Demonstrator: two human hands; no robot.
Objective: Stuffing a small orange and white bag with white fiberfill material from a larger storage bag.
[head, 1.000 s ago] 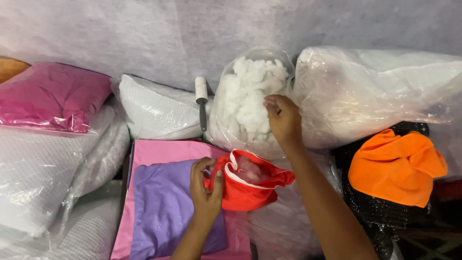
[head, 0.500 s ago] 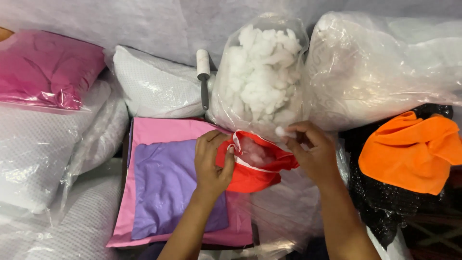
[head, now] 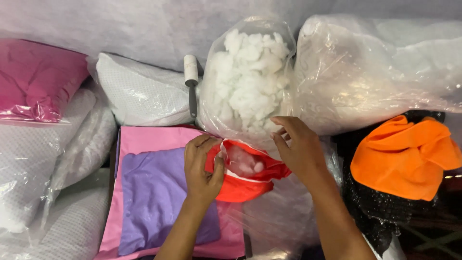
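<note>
A pale grey-white fabric sheet (head: 144,29) covers the wall behind, softly and evenly lit, with dim shadow at the lower right corner.

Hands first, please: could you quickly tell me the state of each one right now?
Left hand: closed, gripping the rim of the red fabric cover.
Right hand: open, fingers spread, holding nothing.

— What carries it all?

— Hard to tell; bagged white pillows (head: 43,159) cover the left, a pink pillow (head: 38,79) atop them at far left

— And the middle?

— A pink cloth (head: 144,142) lies flat with a purple cloth (head: 154,192) on it; far behind, a clear bag of white stuffing (head: 248,82)

— Right?

— An orange cloth (head: 404,154) on black mesh fabric (head: 380,207)
</note>
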